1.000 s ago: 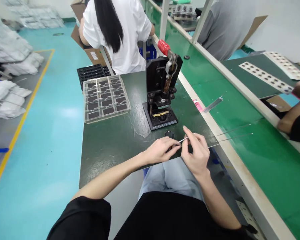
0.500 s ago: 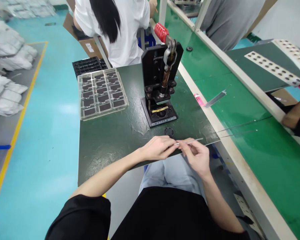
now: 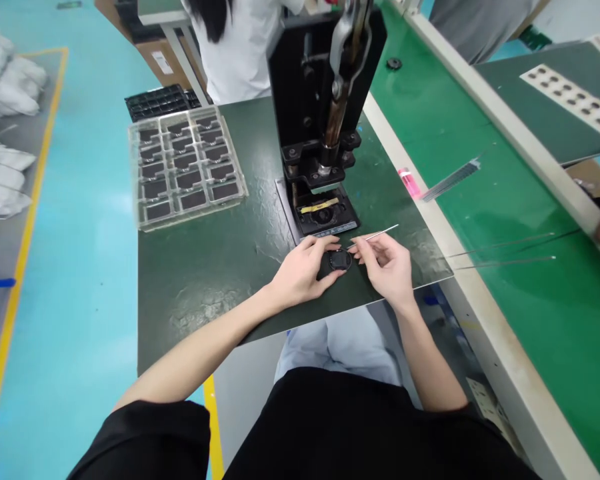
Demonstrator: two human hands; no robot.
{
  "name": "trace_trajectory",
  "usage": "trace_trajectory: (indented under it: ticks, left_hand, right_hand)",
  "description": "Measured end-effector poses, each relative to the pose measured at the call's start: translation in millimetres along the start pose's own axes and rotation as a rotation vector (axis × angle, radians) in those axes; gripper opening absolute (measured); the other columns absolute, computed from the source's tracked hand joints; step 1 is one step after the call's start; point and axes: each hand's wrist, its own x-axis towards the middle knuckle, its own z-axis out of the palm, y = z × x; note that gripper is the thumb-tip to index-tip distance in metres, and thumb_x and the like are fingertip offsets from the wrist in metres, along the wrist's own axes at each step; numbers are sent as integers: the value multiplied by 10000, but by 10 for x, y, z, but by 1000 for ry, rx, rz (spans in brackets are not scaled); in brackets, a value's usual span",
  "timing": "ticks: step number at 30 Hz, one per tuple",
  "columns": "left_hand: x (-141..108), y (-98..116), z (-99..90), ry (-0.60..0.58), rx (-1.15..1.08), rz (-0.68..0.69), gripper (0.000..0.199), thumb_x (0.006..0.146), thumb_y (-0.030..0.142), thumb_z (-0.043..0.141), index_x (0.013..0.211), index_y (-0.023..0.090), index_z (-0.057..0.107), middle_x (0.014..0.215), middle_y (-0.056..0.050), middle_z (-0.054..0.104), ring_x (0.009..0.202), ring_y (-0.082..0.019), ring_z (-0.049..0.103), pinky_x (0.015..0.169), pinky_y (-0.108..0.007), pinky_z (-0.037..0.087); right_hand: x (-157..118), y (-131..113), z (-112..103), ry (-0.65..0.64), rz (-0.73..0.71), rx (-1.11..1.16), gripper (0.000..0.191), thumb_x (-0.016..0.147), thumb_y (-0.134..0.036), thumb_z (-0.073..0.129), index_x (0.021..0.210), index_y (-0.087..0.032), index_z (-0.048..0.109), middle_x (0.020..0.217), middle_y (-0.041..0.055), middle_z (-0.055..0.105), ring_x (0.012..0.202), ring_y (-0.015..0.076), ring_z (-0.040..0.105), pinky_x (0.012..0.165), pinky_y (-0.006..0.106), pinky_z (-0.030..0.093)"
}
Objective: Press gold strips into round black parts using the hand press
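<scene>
Head view: the hands work together over a round black disc at the near edge of the press.

The left hand (image 3: 300, 272) lies curved against the disc (image 3: 339, 260), which sits on the dark counter (image 3: 205, 287) just in front of the black bench press (image 3: 305, 87); whether it grips the disc or only steadies it is hard to tell from up here. The right hand (image 3: 386, 268) is nearly closed, pinching a thin steel pin (image 3: 375, 235) between fingertips, its point right by the disc. A light pinch and a braced left hand look like the right way to keep so fine a pin steady. A clear plastic tray (image 3: 193, 213) of black pieces sits far left.
</scene>
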Motion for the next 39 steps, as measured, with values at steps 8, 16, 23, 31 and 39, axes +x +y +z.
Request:
trace_trajectory:
  ticks: [8,16,23,31,39]
  left_hand:
    - [-4,22,-47,42,-84,-2,550,933,355,749,1373,205,455,1214,-110,750,1194,-273,689,980,-434,578]
    - [15,54,-66,46,-90,-21,565,909,343,784,1344,198,455,1188,-79,757,1144,-255,729,909,-391,603]
    - [25,48,-59,35,-101,-46,559,900,356,780,1335,204,464,1169,-74,749,1119,-250,732,905,-392,605]
    - [42,53,-32,44,-146,-96,559,857,347,812,1263,203,455,1085,-46,754,1011,-220,750,857,-353,602]
    - [50,11,-5,45,-168,-84,557,855,326,835,1243,205,454,1134,-77,773,1003,-209,745,864,-342,600]
  right_hand:
    - [-18,-43,-67,-108,-59,-98,267,1001,-433,666,867,-203,683,855,43,757,739,153,715,655,278,570]
    - [-7,-18,-79,-124,-67,-166,219,1008,-381,662,880,-204,670,811,18,735,631,119,621,552,253,464]
    - [-6,-78,-72,-139,-248,-346,230,1029,-329,612,829,-215,607,808,11,702,592,110,551,574,265,446]
    - [-4,-120,-28,-177,-324,-446,260,1038,-292,563,789,-221,549,745,6,612,662,136,564,664,287,490]
    - [12,58,-145,382,-323,-140,217,1078,-382,502,983,-245,641,977,49,644,835,180,659,755,351,562]
